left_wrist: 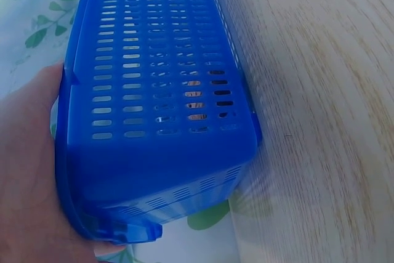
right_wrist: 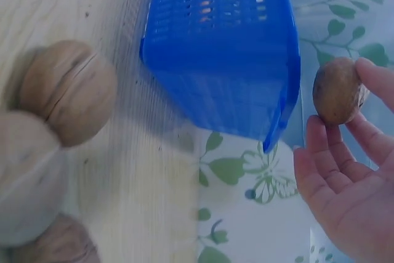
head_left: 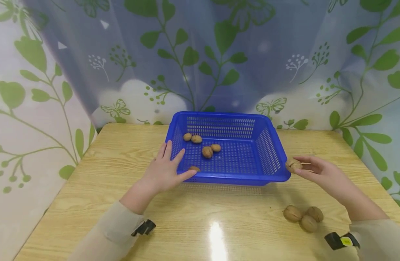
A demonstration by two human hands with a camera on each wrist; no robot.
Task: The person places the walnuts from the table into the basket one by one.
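Note:
A blue plastic basket (head_left: 232, 177) with slotted walls stands on the table, several walnuts (head_left: 207, 152) lying in its left half. My left hand (head_left: 162, 172) rests on the basket's front left corner, its fingers spread over the rim and the thumb along the front edge. One walnut near that thumb is partly hidden by the rim. Just outside the basket's front right corner, my right hand (head_left: 330, 177) pinches a walnut (head_left: 292, 165) between thumb and fingers. In the right wrist view the held walnut (right_wrist: 337, 90) appears apart from the basket wall.
Three walnuts (head_left: 308, 223) sit close together on the wooden table (head_left: 239, 221), to the right and nearer than the basket. A leaf-and-butterfly patterned curtain (head_left: 219, 72) hangs behind the table's far edge.

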